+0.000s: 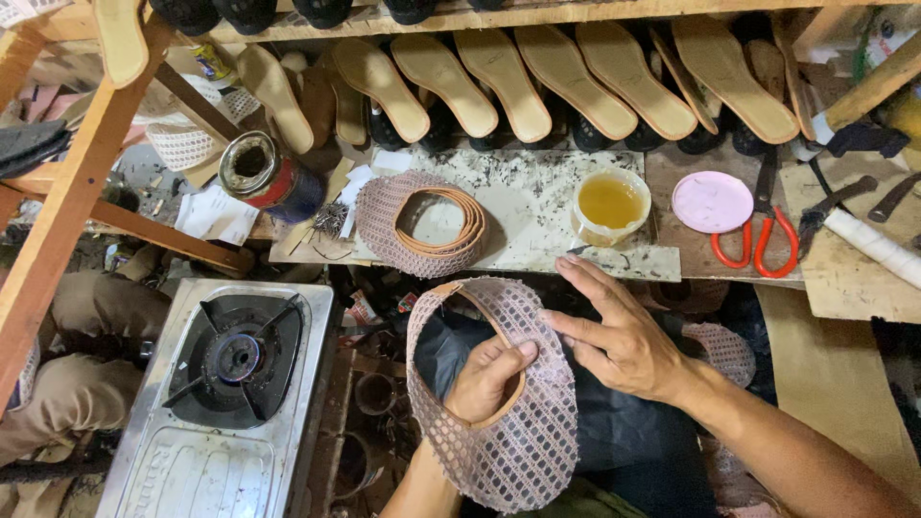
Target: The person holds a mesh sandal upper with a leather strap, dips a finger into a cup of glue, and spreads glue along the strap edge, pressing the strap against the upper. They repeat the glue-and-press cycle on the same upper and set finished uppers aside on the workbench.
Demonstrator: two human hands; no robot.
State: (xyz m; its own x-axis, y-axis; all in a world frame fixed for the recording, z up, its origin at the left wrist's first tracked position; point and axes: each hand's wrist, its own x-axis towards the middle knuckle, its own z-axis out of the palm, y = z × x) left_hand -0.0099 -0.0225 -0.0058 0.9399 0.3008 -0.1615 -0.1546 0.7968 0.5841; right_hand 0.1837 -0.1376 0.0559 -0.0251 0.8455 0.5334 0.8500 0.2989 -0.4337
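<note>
My left hand (487, 377) is inside a pink mesh shoe upper (518, 432) with a tan leather edge, gripping its rim from within. My right hand (614, 331) lies flat on the outside of the mesh, fingers spread and pressing its right side. A second pink mesh upper (393, 221) with a tan band rests on the worn white work board (537, 206) just beyond. A plastic cup of yellow glue (611, 204) stands on the board near my right fingertips.
A row of tan insoles (499, 82) leans along the back shelf. Red-handled scissors (765, 235) and a pink lid (712, 201) lie at the right. An open tin can (264, 176) sits left of the board. A single-burner gas stove (225, 384) stands at lower left beside wooden frame beams (67, 221).
</note>
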